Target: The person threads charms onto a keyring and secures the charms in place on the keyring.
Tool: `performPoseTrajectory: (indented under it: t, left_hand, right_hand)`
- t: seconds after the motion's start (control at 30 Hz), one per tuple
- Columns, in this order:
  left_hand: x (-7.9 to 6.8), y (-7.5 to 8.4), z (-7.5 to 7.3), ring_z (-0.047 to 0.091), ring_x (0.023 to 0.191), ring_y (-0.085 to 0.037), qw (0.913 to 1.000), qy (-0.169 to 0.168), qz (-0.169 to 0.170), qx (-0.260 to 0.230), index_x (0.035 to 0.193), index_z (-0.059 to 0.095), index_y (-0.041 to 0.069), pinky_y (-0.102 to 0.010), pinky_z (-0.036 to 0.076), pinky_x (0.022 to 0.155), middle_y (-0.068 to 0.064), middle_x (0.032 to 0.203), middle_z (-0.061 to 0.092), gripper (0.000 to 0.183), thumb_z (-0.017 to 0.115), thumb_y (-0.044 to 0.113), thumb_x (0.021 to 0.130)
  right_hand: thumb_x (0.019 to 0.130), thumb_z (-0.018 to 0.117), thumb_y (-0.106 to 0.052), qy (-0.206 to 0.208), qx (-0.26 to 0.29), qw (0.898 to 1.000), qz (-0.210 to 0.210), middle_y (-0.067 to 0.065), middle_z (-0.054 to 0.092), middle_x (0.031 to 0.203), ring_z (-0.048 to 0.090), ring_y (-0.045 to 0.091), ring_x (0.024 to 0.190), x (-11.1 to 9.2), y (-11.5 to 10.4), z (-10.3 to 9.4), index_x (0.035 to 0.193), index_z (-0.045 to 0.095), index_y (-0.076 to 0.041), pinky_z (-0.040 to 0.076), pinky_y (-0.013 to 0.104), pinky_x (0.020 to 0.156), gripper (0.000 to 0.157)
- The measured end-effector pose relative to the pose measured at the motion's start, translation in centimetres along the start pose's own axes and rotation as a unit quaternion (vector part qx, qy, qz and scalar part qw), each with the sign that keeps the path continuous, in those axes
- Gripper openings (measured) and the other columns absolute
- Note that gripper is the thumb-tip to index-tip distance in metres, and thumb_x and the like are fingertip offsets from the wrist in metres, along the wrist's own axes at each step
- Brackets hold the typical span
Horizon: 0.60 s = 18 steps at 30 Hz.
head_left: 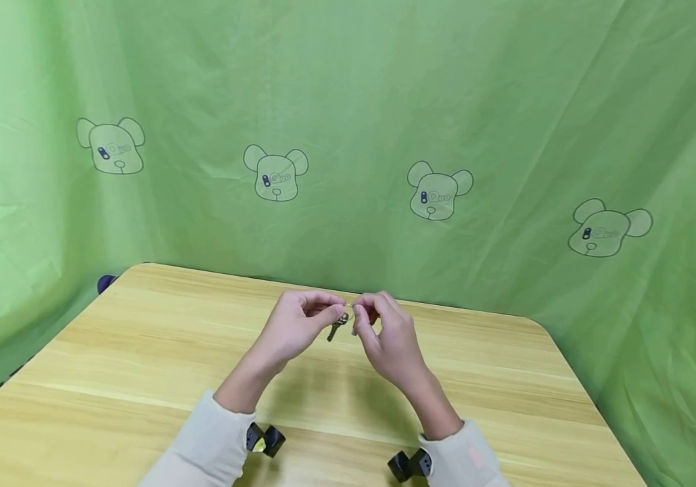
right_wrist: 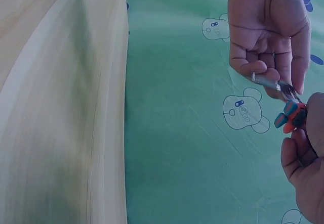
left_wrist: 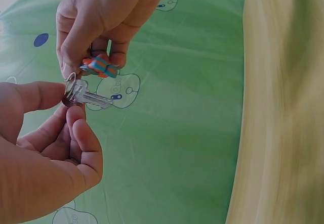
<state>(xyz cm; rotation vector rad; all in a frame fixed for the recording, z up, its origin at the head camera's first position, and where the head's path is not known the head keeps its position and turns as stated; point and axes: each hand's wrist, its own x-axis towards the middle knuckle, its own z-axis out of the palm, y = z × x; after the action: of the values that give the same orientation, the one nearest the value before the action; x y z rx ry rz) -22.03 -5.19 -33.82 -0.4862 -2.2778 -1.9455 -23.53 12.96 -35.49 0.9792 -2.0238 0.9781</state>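
Over the table, both hands meet at a small metal key ring (left_wrist: 71,85). My left hand (head_left: 289,328) pinches the ring and the heads of the keys between thumb and fingers. The silver keys (left_wrist: 93,98) hang from the ring, their blades pointing away from the fingers. My right hand (head_left: 390,338) pinches a small orange-and-blue charm (right_wrist: 292,115) right beside the ring, with its thumb and fingertip close against the ring's edge. The right fingers partly cover the charm, and its join to the ring cannot be made out.
A light wood table (head_left: 171,352) lies beneath the hands. Behind it and at the sides hangs a green curtain (head_left: 348,101) printed with bear heads. Black wrist cameras (head_left: 273,441) are strapped at the pale sleeves (head_left: 201,446).
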Motion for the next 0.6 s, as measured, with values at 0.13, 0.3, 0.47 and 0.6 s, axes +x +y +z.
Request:
performPoseTrajectory:
  t: [0.13,0.3,0.47,0.6]
  left_hand:
    - [0.0,0.0,0.4,0.060,0.073,-0.017,0.9999,-0.007,0.005,-0.014,0.098,0.072,0.010,-0.028,0.047,0.062,-0.004,0.082,0.068,0.014,0.069,0.020,0.087]
    - [-0.1,0.0,0.4,0.054,0.065,-0.016,0.9998,-0.003,0.018,-0.007,0.096,0.072,0.011,-0.025,0.043,0.056,-0.008,0.077,0.064,0.013,0.067,0.021,0.090]
    - [-0.1,0.0,-0.1,0.055,0.071,-0.018,0.9995,0.004,0.027,0.015,0.096,0.073,0.014,-0.024,0.041,0.057,0.000,0.083,0.067,0.012,0.066,0.023,0.091]
    - [-0.2,0.2,-0.5,0.060,0.078,-0.025,0.9991,0.004,0.030,0.030,0.094,0.074,0.016,-0.026,0.043,0.060,0.001,0.085,0.069,0.010,0.066,0.022,0.090]
  right_hand:
    - [0.092,0.056,-0.002,0.032,0.013,0.999,0.021,0.000,0.056,0.079,0.055,0.010,0.068,0.0,0.0,0.0,0.093,0.060,-0.004,0.047,0.022,0.060,0.005]
    - [0.092,0.056,-0.001,0.047,0.025,0.998,0.021,0.001,0.057,0.079,0.056,0.010,0.066,0.1,0.0,-0.1,0.093,0.061,-0.004,0.048,0.023,0.059,0.006]
    - [0.092,0.056,-0.002,0.036,0.024,0.999,0.007,-0.002,0.056,0.079,0.055,0.008,0.067,0.1,-0.2,-0.1,0.093,0.060,-0.002,0.047,0.019,0.060,0.005]
    - [0.092,0.056,-0.004,0.023,0.022,0.999,-0.008,-0.003,0.054,0.079,0.054,0.007,0.067,0.2,-0.3,-0.1,0.093,0.060,-0.002,0.046,0.018,0.060,0.005]
